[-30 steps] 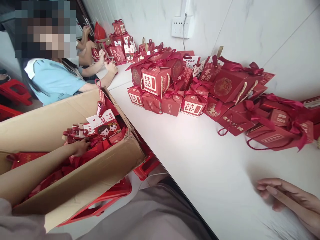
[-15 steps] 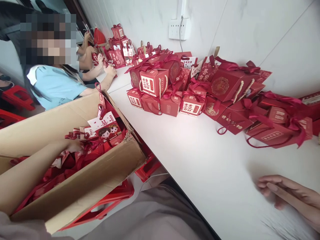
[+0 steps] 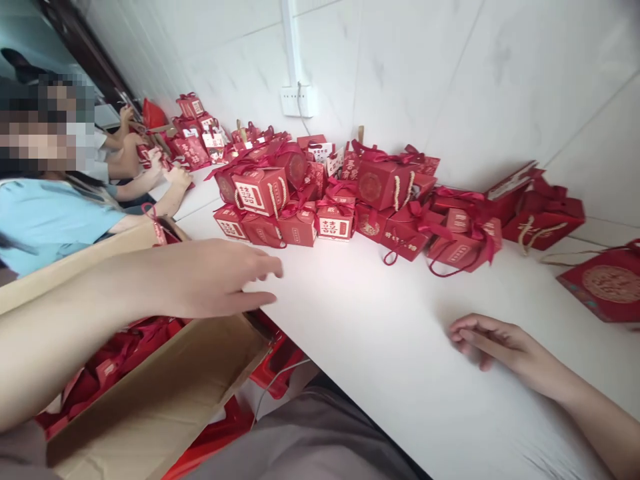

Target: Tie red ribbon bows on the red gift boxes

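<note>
White tabletop carries stacked red boxes. The left hand, formerly inside the carton, is above its rim, thumb and fingers apart; the right hand curls, fingertip contact unclear. Red packages lie inside the carton.

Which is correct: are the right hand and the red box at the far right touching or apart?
Apart. In the head view, white tabletop shows plainly between the right hand and the red box.
</note>
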`<state>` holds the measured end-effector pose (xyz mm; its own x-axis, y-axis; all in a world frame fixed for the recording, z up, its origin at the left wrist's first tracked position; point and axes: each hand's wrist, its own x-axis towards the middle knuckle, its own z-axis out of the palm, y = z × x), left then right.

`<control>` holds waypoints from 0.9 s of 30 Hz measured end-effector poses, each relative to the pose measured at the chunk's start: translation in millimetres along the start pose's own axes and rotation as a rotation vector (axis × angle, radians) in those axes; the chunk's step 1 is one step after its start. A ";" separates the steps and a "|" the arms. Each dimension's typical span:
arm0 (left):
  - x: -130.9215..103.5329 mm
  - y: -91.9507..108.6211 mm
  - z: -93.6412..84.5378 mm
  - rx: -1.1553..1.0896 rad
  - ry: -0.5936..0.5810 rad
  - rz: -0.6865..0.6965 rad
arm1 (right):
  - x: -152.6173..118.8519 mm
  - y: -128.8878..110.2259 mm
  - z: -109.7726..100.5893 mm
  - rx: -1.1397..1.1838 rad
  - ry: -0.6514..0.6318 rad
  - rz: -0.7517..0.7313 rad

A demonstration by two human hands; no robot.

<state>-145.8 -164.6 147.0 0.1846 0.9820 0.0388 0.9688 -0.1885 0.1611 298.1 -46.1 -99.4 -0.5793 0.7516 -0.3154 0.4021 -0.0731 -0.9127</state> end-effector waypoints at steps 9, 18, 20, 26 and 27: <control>184.7 119.4 86.8 0.426 -0.167 0.912 | 6.2 -19.7 9.3 0.056 0.003 -0.134; 244.7 131.7 233.5 0.176 0.536 1.082 | 26.9 -10.5 3.9 -0.577 0.517 -0.603; 243.0 121.4 246.4 0.176 0.519 1.081 | 30.8 -8.9 -10.0 -0.639 0.613 -0.613; 244.7 114.5 239.3 0.066 0.481 0.659 | 25.4 4.4 -66.4 -0.697 0.986 -0.589; 245.1 116.6 238.4 0.058 0.471 0.616 | 23.0 7.3 -74.2 -0.688 1.067 -0.585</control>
<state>51.9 56.0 -59.8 0.6151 0.5912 0.5217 0.7238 -0.6857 -0.0765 340.3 19.2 -94.1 -0.0947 0.7140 0.6937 0.7360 0.5195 -0.4342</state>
